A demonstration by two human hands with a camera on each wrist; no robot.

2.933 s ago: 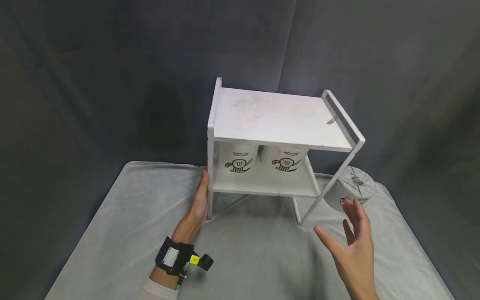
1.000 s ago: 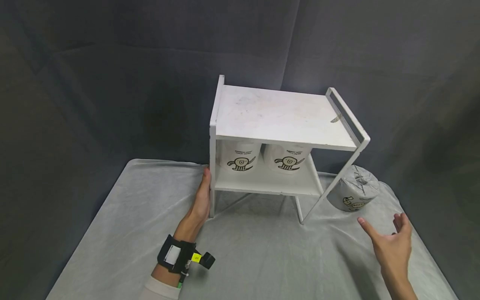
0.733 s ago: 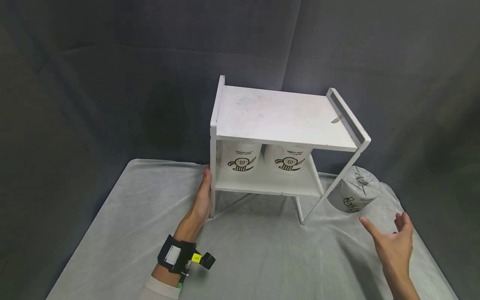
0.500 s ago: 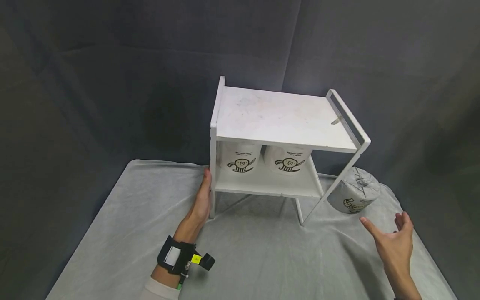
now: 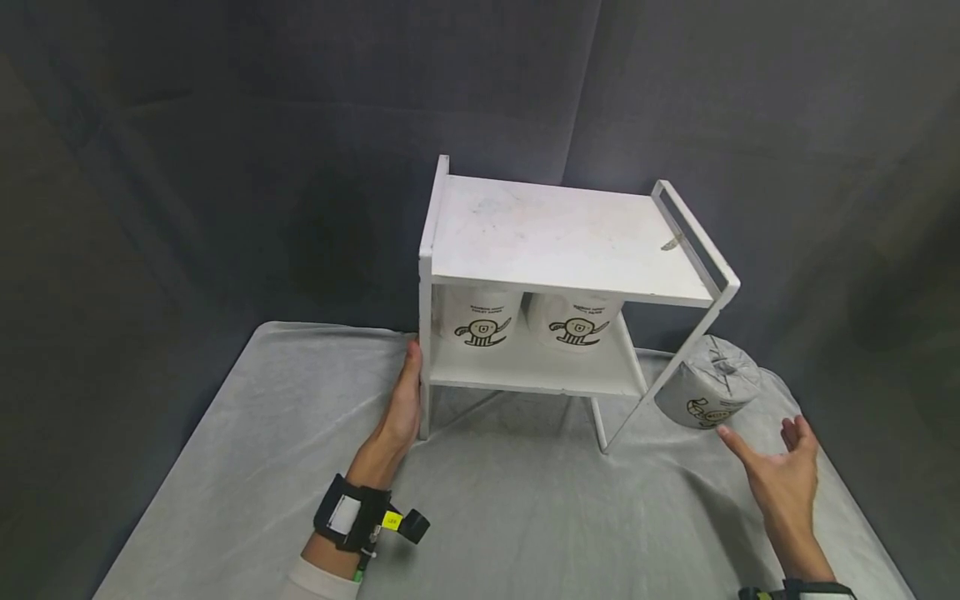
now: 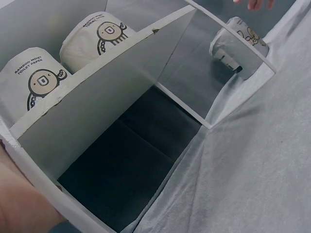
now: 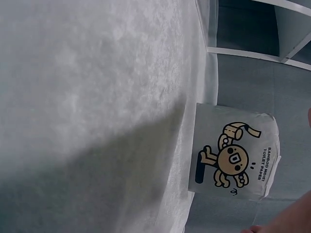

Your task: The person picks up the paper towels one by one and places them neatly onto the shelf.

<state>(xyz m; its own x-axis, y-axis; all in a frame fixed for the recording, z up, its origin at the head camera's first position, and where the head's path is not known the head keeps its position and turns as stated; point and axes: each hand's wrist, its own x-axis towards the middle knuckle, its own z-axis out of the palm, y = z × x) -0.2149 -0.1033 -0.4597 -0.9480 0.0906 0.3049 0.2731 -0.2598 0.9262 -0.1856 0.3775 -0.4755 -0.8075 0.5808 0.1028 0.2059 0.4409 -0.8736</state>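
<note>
A white two-tier shelf rack stands mid-table, holding two wrapped toilet rolls side by side on its lower shelf. My left hand rests against the rack's left side, thumb straight and pointing up; the other fingers are mostly hidden behind the leg. The left wrist view has this hand along the outside of the frame. To the right of the rack, a third wrapped toilet roll stands upright, printed with a cartoon figure. Just in front of it my right hand is spread, thumb near the roll's lower edge, holding nothing.
Grey cloth covers the table, its right edge sloping down close beside my right hand. Dark grey curtain hangs behind the rack. The rack's right leg slants down close to the third roll.
My right hand has moved rightward from in front of the rack's right leg, then slightly up toward the third toilet roll. My left hand stays at the rack's side.
</note>
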